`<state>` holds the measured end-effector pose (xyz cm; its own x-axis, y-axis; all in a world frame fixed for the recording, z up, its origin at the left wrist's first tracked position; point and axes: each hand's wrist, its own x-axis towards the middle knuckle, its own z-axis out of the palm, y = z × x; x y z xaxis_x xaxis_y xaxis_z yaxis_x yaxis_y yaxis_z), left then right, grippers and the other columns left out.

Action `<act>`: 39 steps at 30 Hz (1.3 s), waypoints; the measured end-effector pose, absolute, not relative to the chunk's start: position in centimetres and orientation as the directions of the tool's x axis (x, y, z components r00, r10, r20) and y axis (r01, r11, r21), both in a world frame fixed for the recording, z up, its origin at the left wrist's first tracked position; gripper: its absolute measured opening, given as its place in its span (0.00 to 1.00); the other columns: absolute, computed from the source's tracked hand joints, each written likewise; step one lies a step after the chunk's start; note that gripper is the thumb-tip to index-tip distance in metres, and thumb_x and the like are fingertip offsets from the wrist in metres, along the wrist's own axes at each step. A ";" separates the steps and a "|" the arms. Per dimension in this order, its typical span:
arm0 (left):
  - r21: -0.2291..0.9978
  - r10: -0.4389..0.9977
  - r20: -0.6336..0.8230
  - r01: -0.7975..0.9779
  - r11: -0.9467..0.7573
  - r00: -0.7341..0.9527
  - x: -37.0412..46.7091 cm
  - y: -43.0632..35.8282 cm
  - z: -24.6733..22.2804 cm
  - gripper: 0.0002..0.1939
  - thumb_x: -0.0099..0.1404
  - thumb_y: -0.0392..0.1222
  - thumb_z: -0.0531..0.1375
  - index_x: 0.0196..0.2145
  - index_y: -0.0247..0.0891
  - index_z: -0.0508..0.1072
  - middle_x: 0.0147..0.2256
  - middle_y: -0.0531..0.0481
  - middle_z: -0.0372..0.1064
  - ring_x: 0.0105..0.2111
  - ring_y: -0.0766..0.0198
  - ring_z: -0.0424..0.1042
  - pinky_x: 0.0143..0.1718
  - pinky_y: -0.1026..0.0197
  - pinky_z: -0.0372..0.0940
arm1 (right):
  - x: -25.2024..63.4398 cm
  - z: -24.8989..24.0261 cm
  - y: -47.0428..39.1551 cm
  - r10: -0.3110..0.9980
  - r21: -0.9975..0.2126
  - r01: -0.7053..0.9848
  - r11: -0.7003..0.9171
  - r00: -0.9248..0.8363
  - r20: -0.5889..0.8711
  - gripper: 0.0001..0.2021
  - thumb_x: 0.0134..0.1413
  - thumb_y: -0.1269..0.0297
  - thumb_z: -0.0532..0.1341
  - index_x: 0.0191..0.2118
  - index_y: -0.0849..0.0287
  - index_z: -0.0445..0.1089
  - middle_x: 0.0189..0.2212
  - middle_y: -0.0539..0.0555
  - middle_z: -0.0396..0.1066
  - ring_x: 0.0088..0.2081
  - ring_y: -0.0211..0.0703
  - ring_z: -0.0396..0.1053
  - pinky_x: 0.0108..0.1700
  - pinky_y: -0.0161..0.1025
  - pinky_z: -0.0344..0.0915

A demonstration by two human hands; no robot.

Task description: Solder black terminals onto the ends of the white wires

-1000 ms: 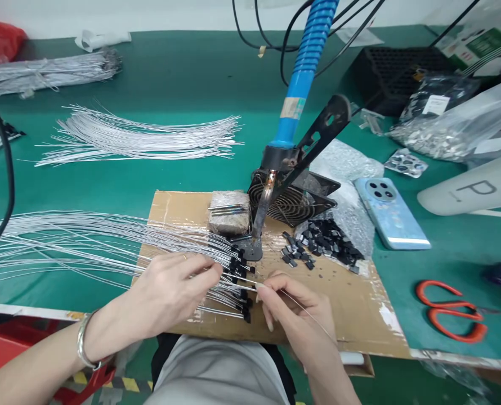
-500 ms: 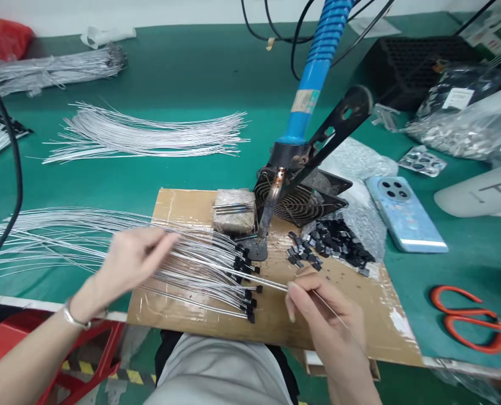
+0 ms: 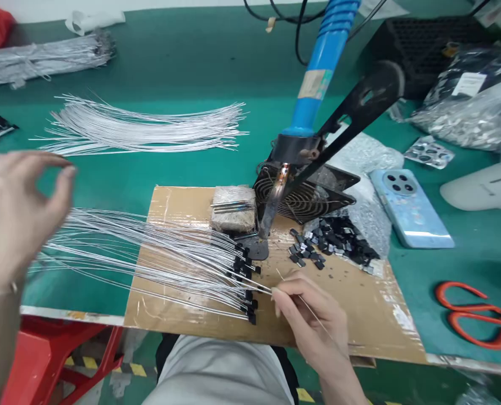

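Observation:
My right hand (image 3: 313, 315) pinches the ends of a few white wires (image 3: 259, 287) over the cardboard (image 3: 183, 312). A thin metallic strand, which looks like solder wire (image 3: 313, 316), also runs through its fingers. My left hand (image 3: 26, 208) is raised at the far left, thumb and fingers apart, with nothing visible in it. Between the hands lies a spread of white wires (image 3: 161, 247), many with black connectors (image 3: 246, 281) on their right ends. Behind my right hand lies a heap of small black connectors (image 3: 339, 242).
A blue-handled soldering iron (image 3: 313, 95) stands in its holder, tip down, before a black fan (image 3: 305, 194). Another bundle of white wires (image 3: 149, 129) lies farther back. At right are a blue phone (image 3: 411, 208), orange-handled scissors (image 3: 474, 315) and a plastic bag (image 3: 465, 121).
My left hand has let go of the wires and moved left, away from the cardboard. My right hand keeps its pinch and has shifted slightly left.

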<state>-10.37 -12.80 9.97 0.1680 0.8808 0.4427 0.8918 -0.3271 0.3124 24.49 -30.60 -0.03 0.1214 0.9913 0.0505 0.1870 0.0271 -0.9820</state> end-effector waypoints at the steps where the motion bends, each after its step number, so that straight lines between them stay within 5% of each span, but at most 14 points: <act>1: 0.248 0.850 0.472 0.890 -0.381 0.232 -8.1 -14.8 9.2 0.15 0.70 0.41 0.53 0.45 0.29 0.76 0.42 0.53 0.71 0.51 0.49 0.73 0.48 0.45 0.63 | 24.4 0.0 -30.5 0.994 -0.977 0.209 0.047 0.085 0.066 0.10 0.64 0.71 0.60 0.29 0.56 0.68 0.25 0.49 0.63 0.28 0.39 0.61 0.28 0.37 0.54; 4: 0.486 0.770 0.318 0.603 -0.633 0.552 -0.7 -20.9 7.0 0.16 0.65 0.30 0.59 0.50 0.37 0.73 0.48 0.46 0.74 0.47 0.56 0.73 0.50 0.48 0.70 | 24.2 0.1 -30.4 0.992 -0.958 0.260 0.121 0.006 0.126 0.08 0.62 0.75 0.60 0.32 0.56 0.68 0.26 0.49 0.64 0.28 0.39 0.61 0.30 0.38 0.55; 7: 0.601 0.704 0.239 0.467 -0.648 0.669 4.7 -24.5 5.4 0.14 0.65 0.29 0.59 0.47 0.36 0.72 0.48 0.41 0.73 0.47 0.55 0.70 0.49 0.48 0.69 | 24.1 0.3 -30.5 0.983 -0.939 0.290 0.182 -0.035 0.180 0.08 0.60 0.78 0.60 0.35 0.56 0.69 0.27 0.48 0.64 0.29 0.39 0.62 0.31 0.38 0.57; 11: 0.723 0.762 0.121 0.469 -0.507 0.637 6.6 -25.0 4.8 0.07 0.68 0.30 0.54 0.41 0.37 0.69 0.34 0.48 0.71 0.35 0.59 0.67 0.41 0.51 0.66 | 23.9 0.2 -30.4 0.976 -0.936 0.287 0.206 0.008 0.217 0.09 0.60 0.79 0.60 0.37 0.56 0.69 0.28 0.49 0.64 0.29 0.39 0.61 0.31 0.38 0.57; 18: 0.856 0.798 -0.168 0.487 -0.173 0.579 6.2 -24.5 4.6 0.05 0.72 0.37 0.54 0.38 0.41 0.69 0.27 0.53 0.67 0.29 0.62 0.63 0.28 0.60 0.59 | 23.2 0.5 -29.7 0.968 -0.935 0.297 0.192 0.099 0.230 0.08 0.60 0.78 0.61 0.34 0.56 0.69 0.27 0.48 0.65 0.29 0.38 0.61 0.31 0.37 0.58; 22: 0.898 0.802 -0.254 0.439 -0.012 0.541 6.2 -24.2 4.4 0.08 0.73 0.40 0.55 0.35 0.41 0.70 0.25 0.54 0.65 0.25 0.65 0.61 0.25 0.61 0.55 | 23.2 0.5 -29.9 0.975 -0.987 0.149 0.052 0.207 0.083 0.09 0.65 0.70 0.59 0.33 0.57 0.74 0.25 0.49 0.66 0.28 0.37 0.64 0.30 0.35 0.61; 25: 0.918 0.826 -0.251 0.394 0.038 0.505 6.1 -24.0 4.4 0.08 0.72 0.41 0.57 0.34 0.39 0.72 0.26 0.53 0.67 0.26 0.65 0.63 0.27 0.61 0.56 | 23.7 -0.1 -30.2 0.959 -0.991 -0.131 -0.012 0.281 -0.048 0.24 0.72 0.55 0.46 0.38 0.56 0.78 0.28 0.52 0.68 0.28 0.40 0.68 0.28 0.37 0.66; 28: 0.936 0.845 -0.241 0.344 0.073 0.477 6.1 -23.8 4.5 0.09 0.71 0.41 0.58 0.33 0.38 0.73 0.26 0.52 0.70 0.27 0.65 0.66 0.28 0.61 0.58 | 24.3 -0.6 -30.4 0.949 -0.960 -0.277 -0.047 0.288 -0.130 0.31 0.73 0.52 0.40 0.40 0.57 0.79 0.27 0.53 0.70 0.26 0.41 0.70 0.27 0.38 0.68; 34: 0.920 0.835 -0.330 0.350 0.179 0.440 6.4 -23.7 5.2 0.08 0.70 0.40 0.58 0.33 0.36 0.73 0.27 0.52 0.71 0.27 0.66 0.68 0.29 0.63 0.61 | 23.2 0.9 -30.4 0.930 -0.996 -0.030 -0.090 0.355 -0.094 0.10 0.64 0.62 0.62 0.33 0.56 0.79 0.25 0.50 0.70 0.26 0.36 0.67 0.28 0.33 0.62; 39: 0.908 0.840 -0.343 0.378 0.181 0.421 6.6 -23.9 5.4 0.09 0.69 0.41 0.58 0.32 0.36 0.74 0.28 0.50 0.72 0.29 0.64 0.69 0.32 0.62 0.61 | 22.5 1.4 -30.3 0.963 -0.996 0.086 -0.038 0.270 -0.014 0.06 0.59 0.71 0.65 0.32 0.54 0.76 0.26 0.47 0.70 0.25 0.34 0.66 0.26 0.31 0.60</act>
<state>6.58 -23.86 5.37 0.4206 0.8400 -0.3429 0.3778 0.1815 0.9079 22.48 -30.27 1.42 0.2704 0.9627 -0.0138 0.0864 -0.0385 -0.9955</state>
